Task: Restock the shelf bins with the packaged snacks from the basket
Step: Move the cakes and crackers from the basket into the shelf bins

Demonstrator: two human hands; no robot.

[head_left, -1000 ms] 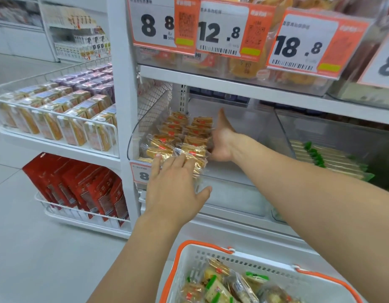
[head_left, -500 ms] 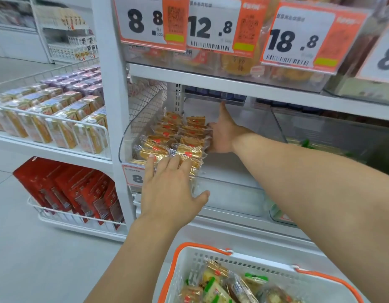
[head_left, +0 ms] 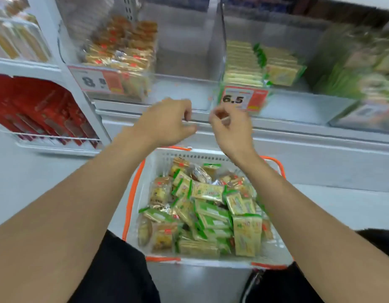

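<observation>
Left hand and right hand side by side, fingers loosely curled, empty.

Shop aisle w/ pale grey floor. White metal shelving upright at left; next unit over has a white wire rack of red boxes low down. Orange/white price tags on shelf edge. Lighting even, bright; picture blurred.

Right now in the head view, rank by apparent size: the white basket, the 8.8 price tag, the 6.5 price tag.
1. White plastic basket with orange rim, by far largest.
2-3. Orange-and-white 8.8 price tag and 6.5 price tag look alike; blurred, unranked.
</observation>
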